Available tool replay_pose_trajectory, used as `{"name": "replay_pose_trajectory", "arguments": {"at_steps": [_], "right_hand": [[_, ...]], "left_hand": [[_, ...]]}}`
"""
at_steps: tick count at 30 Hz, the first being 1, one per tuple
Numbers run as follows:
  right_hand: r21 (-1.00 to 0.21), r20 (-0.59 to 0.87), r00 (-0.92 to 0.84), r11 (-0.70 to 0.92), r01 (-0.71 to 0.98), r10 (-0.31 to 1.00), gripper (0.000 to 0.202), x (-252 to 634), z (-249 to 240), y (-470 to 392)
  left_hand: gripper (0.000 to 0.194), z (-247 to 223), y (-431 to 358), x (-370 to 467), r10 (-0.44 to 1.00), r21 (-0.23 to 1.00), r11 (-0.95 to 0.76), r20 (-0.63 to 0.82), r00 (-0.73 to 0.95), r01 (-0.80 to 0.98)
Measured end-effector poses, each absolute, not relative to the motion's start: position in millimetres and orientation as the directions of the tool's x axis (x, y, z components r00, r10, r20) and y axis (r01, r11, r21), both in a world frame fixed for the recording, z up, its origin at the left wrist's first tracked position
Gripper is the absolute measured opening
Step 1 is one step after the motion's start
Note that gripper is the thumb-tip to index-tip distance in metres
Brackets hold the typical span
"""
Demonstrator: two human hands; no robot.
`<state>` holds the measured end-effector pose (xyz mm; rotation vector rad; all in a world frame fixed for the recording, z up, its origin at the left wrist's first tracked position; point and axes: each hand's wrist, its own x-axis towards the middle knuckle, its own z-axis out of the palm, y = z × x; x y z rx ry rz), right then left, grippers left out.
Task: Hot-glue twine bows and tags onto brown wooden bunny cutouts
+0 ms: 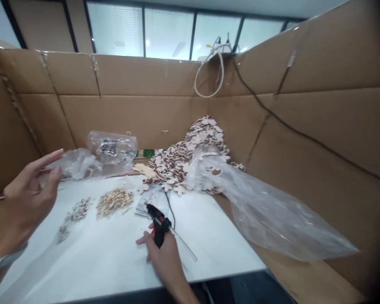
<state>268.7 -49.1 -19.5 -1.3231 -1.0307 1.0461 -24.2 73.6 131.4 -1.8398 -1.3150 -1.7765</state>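
My right hand [164,257] is wrapped round the handle of a black glue gun [160,226], low over the white table. A clear glue stick [184,245] sticks out of the gun's back end, and its nozzle points up and left over a small crumpled plastic sheet [150,202]. Raised at the left, my left hand [31,194] has its fingers stretched out and the thumb apart, and I see nothing in it. To its right on the table lie scattered small dark-and-light bits [79,210] and a heap of short wooden sticks [115,200].
Many flat pale-and-brown cutouts [190,152] are piled at the back corner. A long clear plastic bag [272,207] hangs off the table's right side. More clear plastic bags [112,147] lie at the back left. Cardboard walls [145,112] enclose the table [114,257]; a dark cable [291,122] crosses the right wall.
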Motion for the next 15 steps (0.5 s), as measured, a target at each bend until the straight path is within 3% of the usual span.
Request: {"name": "replay_pose_trajectory", "arguments": {"at_steps": [7,11,15], "right_hand": [[-0.999,-0.018,0.219,-0.027,0.041,0.976,0.051,271.4,-9.4,-49.5],[-0.995,-0.025,0.218,-0.045,0.085,0.976,0.05,272.8,-2.2,-51.2],[-0.989,-0.057,0.209,-0.084,0.121,0.976,0.052,274.4,-1.4,-51.1]], "left_hand": [[0.032,125.8,78.9,-86.7,0.409,0.392,-0.449,0.889,-0.205,0.803],[0.025,122.6,79.4,-143.2,0.52,0.455,-0.308,0.816,-0.252,0.836],[0.028,115.3,86.4,-207.1,0.677,0.6,-0.11,0.629,-0.383,0.792]]}}
